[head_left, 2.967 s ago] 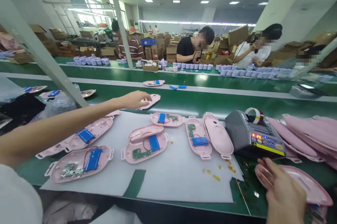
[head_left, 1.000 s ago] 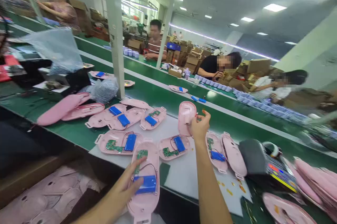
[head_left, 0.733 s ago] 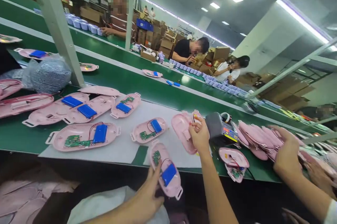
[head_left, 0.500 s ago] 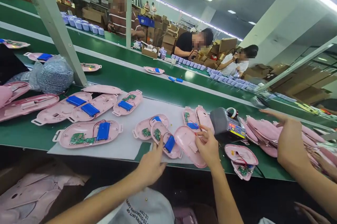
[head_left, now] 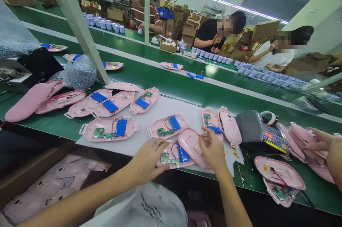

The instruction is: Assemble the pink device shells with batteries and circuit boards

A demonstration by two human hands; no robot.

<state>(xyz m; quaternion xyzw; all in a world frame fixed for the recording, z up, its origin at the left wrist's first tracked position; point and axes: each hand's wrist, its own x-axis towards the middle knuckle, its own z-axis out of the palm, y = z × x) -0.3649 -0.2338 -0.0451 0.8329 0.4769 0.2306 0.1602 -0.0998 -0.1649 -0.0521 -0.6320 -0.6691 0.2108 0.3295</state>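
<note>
Our left hand [head_left: 151, 156] has its thumb and fingers around the left end of an open pink shell [head_left: 173, 148] at the near edge of the table [head_left: 320, 198]. In that shell we see a green circuit board [head_left: 170, 159] toward the left and a blue battery [head_left: 183, 153] to the right of it. Our right hand [head_left: 213, 148] pinches the right side of a pink cover [head_left: 192, 147], whose hollow inside faces up toward us. The cover is tilted and overlaps the right end of the shell in our view; whether the two touch, we cannot tell.

Just beyond lies a second shell [head_left: 167, 122], also fitted with a board and battery, on a white sheet [head_left: 143, 123]. Past our right hand, a grey machine [head_left: 249, 131] with a lit red display stands on the table. Nearer to us on that side, another cover [head_left: 283, 172] lies over a shell with its board partly showing. At the far right a co-worker's hand [head_left: 319, 141] is at a pile of pink shells [head_left: 296, 145]
</note>
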